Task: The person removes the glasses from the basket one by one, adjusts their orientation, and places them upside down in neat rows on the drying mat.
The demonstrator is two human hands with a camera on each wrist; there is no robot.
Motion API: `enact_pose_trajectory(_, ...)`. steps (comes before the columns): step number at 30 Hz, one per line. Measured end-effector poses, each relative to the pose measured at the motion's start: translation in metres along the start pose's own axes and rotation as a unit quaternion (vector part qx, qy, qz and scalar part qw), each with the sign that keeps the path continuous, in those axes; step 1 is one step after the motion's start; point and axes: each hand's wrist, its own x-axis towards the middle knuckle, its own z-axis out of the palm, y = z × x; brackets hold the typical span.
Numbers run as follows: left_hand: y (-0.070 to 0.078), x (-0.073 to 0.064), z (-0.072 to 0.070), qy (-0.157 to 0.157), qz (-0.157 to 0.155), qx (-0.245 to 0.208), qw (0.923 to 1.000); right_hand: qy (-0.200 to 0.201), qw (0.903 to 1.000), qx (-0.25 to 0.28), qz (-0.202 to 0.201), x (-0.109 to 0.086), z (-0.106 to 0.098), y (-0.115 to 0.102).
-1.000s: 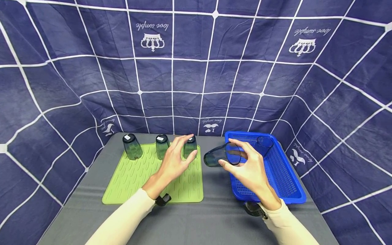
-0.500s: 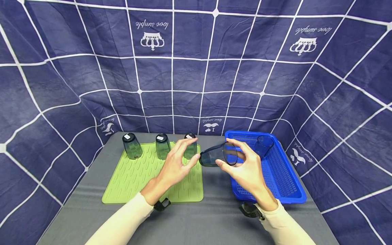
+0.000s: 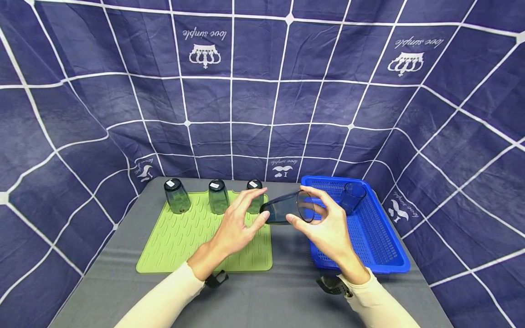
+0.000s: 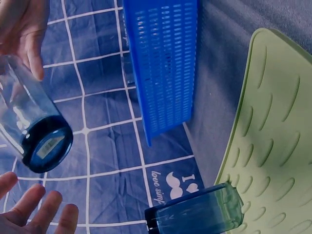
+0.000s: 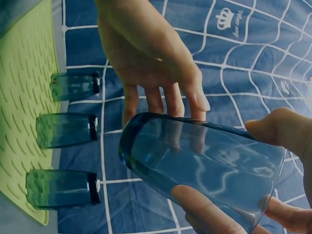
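My right hand (image 3: 326, 228) grips a blue-tinted drinking glass (image 3: 283, 208) near its rim, thumb on one side and fingers on the other. The glass is held in the air, lying on its side with its base to the left; a white label (image 4: 50, 147) shows on the base. My left hand (image 3: 235, 228) is at the base end, thumb and fingers spread apart. In the left wrist view its fingers (image 4: 36, 214) stand a little away from the glass. Behind my left hand, an upside-down glass (image 3: 255, 196) stands on the green drying mat (image 3: 180, 246).
Two more upside-down glasses, a middle glass (image 3: 218, 197) and a left glass (image 3: 177, 197), stand along the mat's back edge. At the right, a blue plastic basket (image 3: 379, 228) holds another glass (image 3: 352, 197). A patterned cloth (image 3: 254, 105) rises behind the grey table (image 3: 279, 291).
My right hand has carried the glass left, away from the basket and towards my left hand. My left hand has shifted slightly right, to the glass's base end.
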Motion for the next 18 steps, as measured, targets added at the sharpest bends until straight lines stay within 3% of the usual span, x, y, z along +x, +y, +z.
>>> enact_pose_trajectory(8,0.0019,-0.0026,0.0015,-0.001,0.022,-0.021,0.9995,-0.003,0.9981,0.06,0.008,0.001,0.0042,-0.0019)
enact_pose_trajectory(18,0.0036,-0.0058,0.0037,0.008,0.008,-0.059,0.9982,-0.014,0.9887,0.149,0.01,0.0024,0.0093,-0.0056)
